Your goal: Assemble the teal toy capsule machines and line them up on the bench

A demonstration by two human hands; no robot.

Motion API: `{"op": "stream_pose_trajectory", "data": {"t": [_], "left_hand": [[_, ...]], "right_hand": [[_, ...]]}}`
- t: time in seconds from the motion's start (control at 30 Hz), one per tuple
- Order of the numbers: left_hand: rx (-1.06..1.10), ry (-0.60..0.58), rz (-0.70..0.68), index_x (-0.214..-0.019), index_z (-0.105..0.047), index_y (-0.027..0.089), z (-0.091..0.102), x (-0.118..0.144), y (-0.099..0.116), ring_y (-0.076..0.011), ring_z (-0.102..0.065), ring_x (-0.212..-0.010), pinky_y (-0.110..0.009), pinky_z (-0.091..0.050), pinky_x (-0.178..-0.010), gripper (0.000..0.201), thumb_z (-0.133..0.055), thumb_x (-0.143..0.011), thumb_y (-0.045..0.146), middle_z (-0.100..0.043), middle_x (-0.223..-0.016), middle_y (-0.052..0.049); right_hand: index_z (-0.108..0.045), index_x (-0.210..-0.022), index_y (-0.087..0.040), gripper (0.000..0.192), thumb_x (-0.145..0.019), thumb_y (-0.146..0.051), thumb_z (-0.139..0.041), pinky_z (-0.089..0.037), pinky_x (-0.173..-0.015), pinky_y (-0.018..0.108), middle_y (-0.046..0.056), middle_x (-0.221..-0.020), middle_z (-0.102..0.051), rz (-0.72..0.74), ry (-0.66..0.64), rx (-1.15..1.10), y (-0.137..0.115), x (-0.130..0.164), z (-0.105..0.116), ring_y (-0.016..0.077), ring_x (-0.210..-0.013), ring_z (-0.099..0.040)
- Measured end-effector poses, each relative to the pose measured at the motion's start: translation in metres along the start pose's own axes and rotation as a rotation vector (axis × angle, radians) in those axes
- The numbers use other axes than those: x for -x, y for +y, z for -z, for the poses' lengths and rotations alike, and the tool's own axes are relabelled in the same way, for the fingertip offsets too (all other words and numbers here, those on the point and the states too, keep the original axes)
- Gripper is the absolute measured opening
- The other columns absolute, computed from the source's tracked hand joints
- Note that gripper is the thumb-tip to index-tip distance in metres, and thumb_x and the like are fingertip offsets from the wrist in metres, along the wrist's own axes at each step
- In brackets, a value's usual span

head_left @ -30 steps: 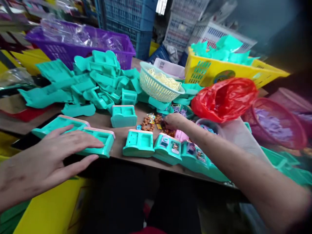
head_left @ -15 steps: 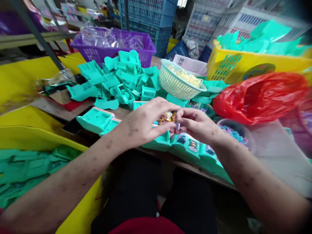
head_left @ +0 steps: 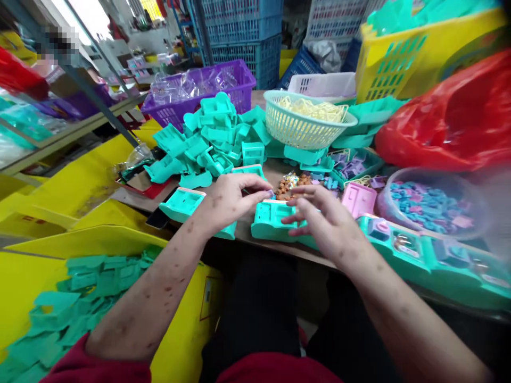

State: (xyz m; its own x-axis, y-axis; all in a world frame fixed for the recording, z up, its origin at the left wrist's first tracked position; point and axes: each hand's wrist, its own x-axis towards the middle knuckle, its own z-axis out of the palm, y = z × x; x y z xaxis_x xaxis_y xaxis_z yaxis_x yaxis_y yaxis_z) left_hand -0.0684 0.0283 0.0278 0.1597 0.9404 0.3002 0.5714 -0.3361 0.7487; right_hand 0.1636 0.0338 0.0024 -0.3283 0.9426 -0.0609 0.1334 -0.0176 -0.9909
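My left hand (head_left: 229,202) pinches a small purplish plastic piece (head_left: 272,194) between thumb and forefinger, mostly hidden by the fingertips. Just below it lies a teal molded plastic tray part (head_left: 271,214) with small compartments. My right hand (head_left: 325,221) hovers at that part's right end, fingers spread and slightly blurred, with nothing visible in them. Behind the hands is a heap of small brown pieces (head_left: 297,183). Another teal part (head_left: 181,203) sits left of my left hand. To the right, a row of teal parts (head_left: 425,255) holds purple pieces and clear-covered inserts.
Teal parts (head_left: 215,133) are piled at the back left. A pale green basket (head_left: 307,133) holds yellow pieces. At right are a clear tub (head_left: 479,223) of blue and pink bits and a red plastic bag (head_left: 443,122). A yellow bin (head_left: 179,308) stands lower left.
My hands have drawn apart; both were close together over a small purple piece. Now the left alone pinches a purplish piece and the right has opened. The view has swung left.
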Motion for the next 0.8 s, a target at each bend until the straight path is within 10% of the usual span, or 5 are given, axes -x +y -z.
{"op": "stream_pose_trajectory", "data": {"t": [0.2, 0.8], "left_hand": [[-0.076, -0.225, 0.096, -0.115, -0.084, 0.020, -0.003, 0.000, -0.023, -0.0208, -0.081, -0.101, -0.031, -0.063, -0.090, 0.021, -0.073, -0.100, 0.030, -0.086, -0.110, -0.005], [-0.457, -0.392, -0.182, -0.102, -0.078, 0.020, -0.002, -0.014, -0.026, -0.0217, -0.078, -0.099, -0.030, -0.054, -0.085, 0.014, -0.065, -0.103, 0.024, -0.083, -0.103, -0.005]], "right_hand": [[-0.063, -0.152, -0.023, 0.052, -0.103, -0.039, -0.062, -0.062, -0.077, 0.040, 0.002, -0.077, -0.077, 0.145, -0.008, 0.633, 0.035, 0.043, -0.018, 0.0276, -0.072, -0.078], [-0.036, -0.167, -0.010, 0.059, -0.114, -0.036, -0.044, -0.060, -0.073, 0.041, 0.022, -0.103, -0.082, -0.058, -0.169, 1.031, 0.035, 0.024, -0.049, 0.0362, -0.084, -0.082]]}}
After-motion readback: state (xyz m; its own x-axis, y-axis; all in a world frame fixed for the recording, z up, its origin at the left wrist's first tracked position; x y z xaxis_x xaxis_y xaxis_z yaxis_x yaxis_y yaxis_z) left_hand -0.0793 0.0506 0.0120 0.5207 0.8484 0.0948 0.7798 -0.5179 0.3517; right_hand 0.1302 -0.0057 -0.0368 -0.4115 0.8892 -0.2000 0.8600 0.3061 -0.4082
